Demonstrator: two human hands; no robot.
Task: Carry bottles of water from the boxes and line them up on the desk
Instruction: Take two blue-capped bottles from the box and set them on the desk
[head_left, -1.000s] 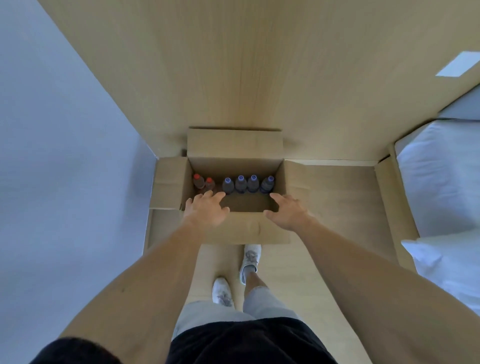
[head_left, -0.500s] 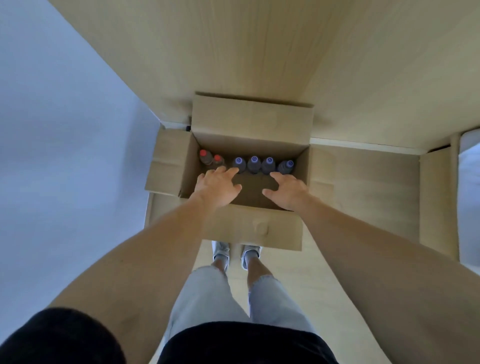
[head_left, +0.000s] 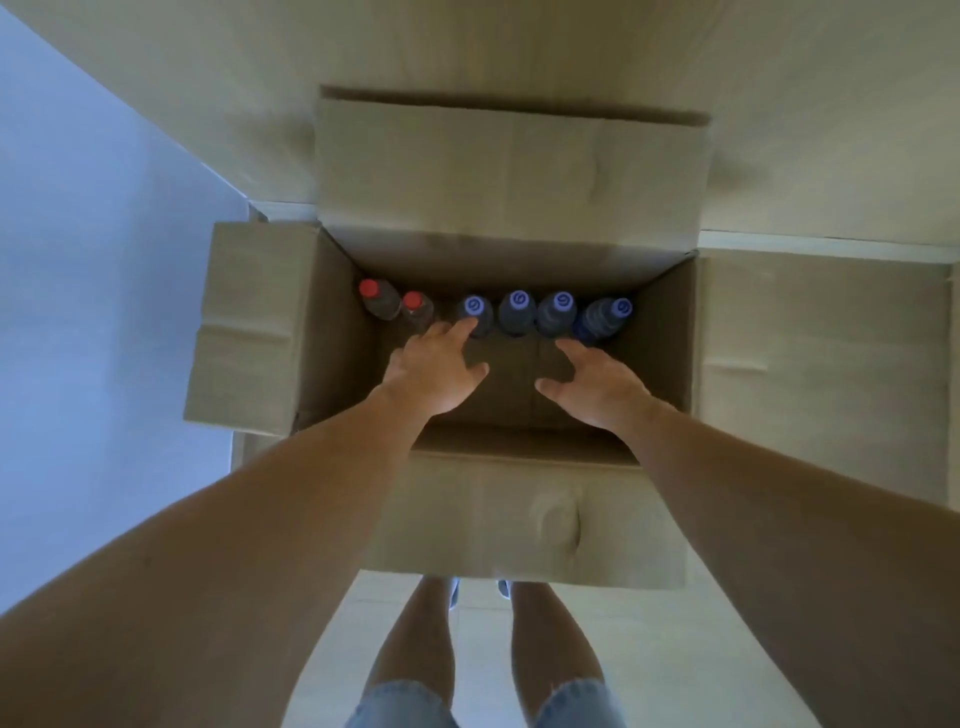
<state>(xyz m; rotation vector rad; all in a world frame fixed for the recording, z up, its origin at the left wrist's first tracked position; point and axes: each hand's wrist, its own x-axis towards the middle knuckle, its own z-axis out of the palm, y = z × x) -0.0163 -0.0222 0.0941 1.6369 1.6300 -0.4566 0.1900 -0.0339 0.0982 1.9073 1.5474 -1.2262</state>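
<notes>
An open cardboard box (head_left: 249, 332) stands on the floor below me. Along its far wall stands a row of bottles: two with red caps (head_left: 370, 289) at the left and several with blue caps (head_left: 518, 300) to their right. Both my hands are inside the box with fingers spread and holding nothing. My left hand (head_left: 434, 369) reaches toward the second red-capped bottle (head_left: 413, 301) and the first blue-capped bottle (head_left: 475, 306), fingertips right at them. My right hand (head_left: 597, 384) hovers just short of the rightmost blue-capped bottle (head_left: 602, 319).
The box's four flaps are folded outward; the far flap (head_left: 509, 166) leans against a light wooden panel (head_left: 519, 41). A pale blue wall (head_left: 78, 260) is on the left. My legs (head_left: 483, 649) stand on the light floor just in front of the box.
I have leaned closer, so the box fills more of the view. Both hands have gone from over the box's near edge deeper inside, toward the row of bottles.
</notes>
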